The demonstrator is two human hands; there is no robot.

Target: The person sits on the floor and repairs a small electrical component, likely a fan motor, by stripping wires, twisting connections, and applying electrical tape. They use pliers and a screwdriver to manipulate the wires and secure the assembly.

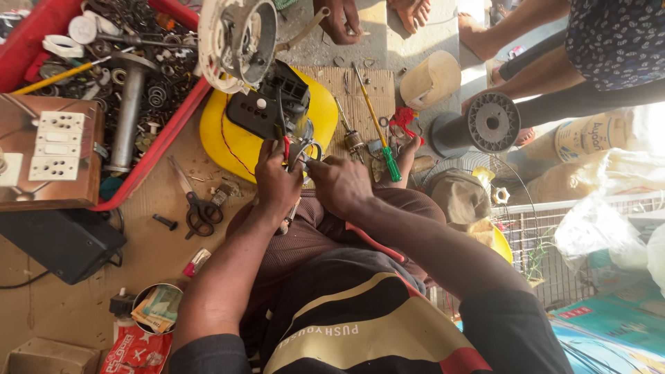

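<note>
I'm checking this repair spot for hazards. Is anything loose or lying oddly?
Yes. Black-handled scissors lie open on the floor beside the left hand, and a green-handled screwdriver lies loose near the right hand.

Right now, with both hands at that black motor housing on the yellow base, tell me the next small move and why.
Probably steady the black motor housing with the left hand while the right hand works on the wires between them. Both hands meet at that spot, the left seems to hold a red-handled tool, and the green-handled screwdriver lies unused nearby.
</note>
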